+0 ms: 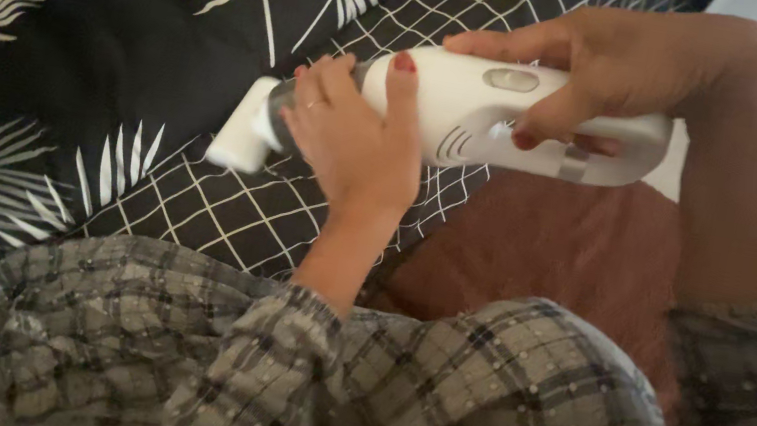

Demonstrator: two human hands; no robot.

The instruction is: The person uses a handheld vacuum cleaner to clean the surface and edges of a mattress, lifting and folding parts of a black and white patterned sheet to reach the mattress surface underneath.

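Note:
A white handheld vacuum (pixel 476 107) lies across the middle of the view, its flat nozzle pointing left over dark bedding. My left hand (pixel 356 133) wraps around its front end near the dust cup, thumb on top. My right hand (pixel 605 61) grips the handle at the rear, fingers curled through the loop. Both hands hold the vacuum just above the bedding.
A black cover with white leaf prints (pixel 42 38) fills the left. A black-and-white grid-patterned fabric (pixel 237 211) runs diagonally under the nozzle. A rust-brown cushion (pixel 553 261) lies below the vacuum. My grey plaid sleeves (pixel 273 369) fill the bottom.

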